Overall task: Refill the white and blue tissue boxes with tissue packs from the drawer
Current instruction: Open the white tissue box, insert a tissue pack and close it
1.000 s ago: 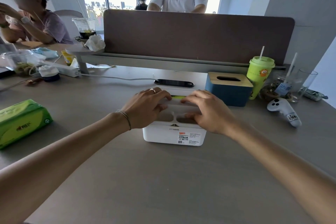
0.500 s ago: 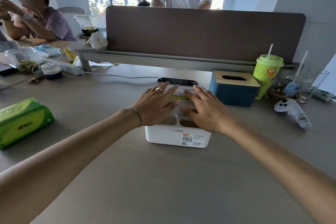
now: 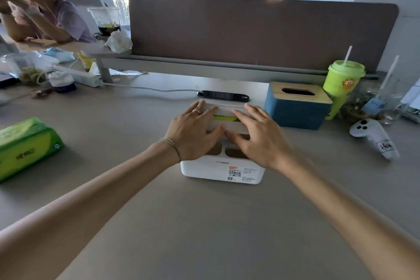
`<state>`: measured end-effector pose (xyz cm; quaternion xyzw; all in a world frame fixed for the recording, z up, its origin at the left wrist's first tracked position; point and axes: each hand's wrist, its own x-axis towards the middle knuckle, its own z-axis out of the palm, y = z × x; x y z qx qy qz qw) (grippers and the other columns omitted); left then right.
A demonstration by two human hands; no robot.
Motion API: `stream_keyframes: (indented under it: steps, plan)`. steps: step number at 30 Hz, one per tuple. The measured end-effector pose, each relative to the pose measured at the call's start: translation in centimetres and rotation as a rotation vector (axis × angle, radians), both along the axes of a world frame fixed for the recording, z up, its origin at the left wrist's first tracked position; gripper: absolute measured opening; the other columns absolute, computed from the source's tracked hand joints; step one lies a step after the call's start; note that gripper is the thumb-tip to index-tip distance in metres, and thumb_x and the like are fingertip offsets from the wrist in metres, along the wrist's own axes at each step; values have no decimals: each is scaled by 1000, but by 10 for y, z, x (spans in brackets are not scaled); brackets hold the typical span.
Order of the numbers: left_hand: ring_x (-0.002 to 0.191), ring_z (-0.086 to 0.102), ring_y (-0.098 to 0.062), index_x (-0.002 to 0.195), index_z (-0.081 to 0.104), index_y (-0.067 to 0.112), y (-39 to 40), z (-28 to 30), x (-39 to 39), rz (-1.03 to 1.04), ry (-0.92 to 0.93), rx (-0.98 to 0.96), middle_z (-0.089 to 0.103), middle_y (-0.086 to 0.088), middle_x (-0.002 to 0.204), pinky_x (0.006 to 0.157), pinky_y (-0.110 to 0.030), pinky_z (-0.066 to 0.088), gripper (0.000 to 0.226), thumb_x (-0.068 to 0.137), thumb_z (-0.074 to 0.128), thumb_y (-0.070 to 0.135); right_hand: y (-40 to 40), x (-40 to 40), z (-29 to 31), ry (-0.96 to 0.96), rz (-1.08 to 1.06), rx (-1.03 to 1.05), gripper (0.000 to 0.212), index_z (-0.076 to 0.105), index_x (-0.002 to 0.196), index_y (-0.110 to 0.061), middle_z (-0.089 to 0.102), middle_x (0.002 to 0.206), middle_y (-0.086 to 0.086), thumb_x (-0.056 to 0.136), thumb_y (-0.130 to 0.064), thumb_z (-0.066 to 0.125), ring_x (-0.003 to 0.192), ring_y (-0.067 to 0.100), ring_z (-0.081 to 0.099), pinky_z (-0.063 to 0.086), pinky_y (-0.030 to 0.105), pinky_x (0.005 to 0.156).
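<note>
White tissue box (image 3: 221, 169) lies under left hand (image 3: 193, 135) and right hand (image 3: 256, 137), both flat, fingers spread.

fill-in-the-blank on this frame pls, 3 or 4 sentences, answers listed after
1. Both hands, left and right, rest flat on the ___ box.
2. The slot in that box's lid shows a strip coloured ___.
3. The blue box has a ___ lid.
4. The green tissue pack lies on the table to the person's ___.

Answers: white; green; wooden; left
</note>
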<state>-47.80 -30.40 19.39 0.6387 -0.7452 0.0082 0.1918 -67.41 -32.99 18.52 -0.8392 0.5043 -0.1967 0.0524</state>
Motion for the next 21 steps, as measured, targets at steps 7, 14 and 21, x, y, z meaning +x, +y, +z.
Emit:
stream_keyframes:
  steps: [7,14,21]
  plan:
    - [112,60,-34,141,50,29,7,-12,9,193,639,11,62,-9,130,86,-37,46,44,97,50,30,9,-2,-20,-878,-193,354,61,43,150,-31,46,157,-1,92,-44,54,147,18,40,28,49,122]
    - [113,62,-25,153,34,27,10,-15,21,106,1262,158,56,-8,137,101,-40,50,59,99,57,26,6,22,-14,-1161,-109,480,38,55,134,-36,72,120,-1,99,-23,54,110,22,70,53,51,102]
    - [105,65,-30,133,53,32,-10,19,100,109,1260,232,64,-12,124,79,-40,58,36,98,57,28,-24,98,5,-1171,-90,517,65,24,158,-40,48,149,-4,101,-26,53,125,24,58,51,44,101]
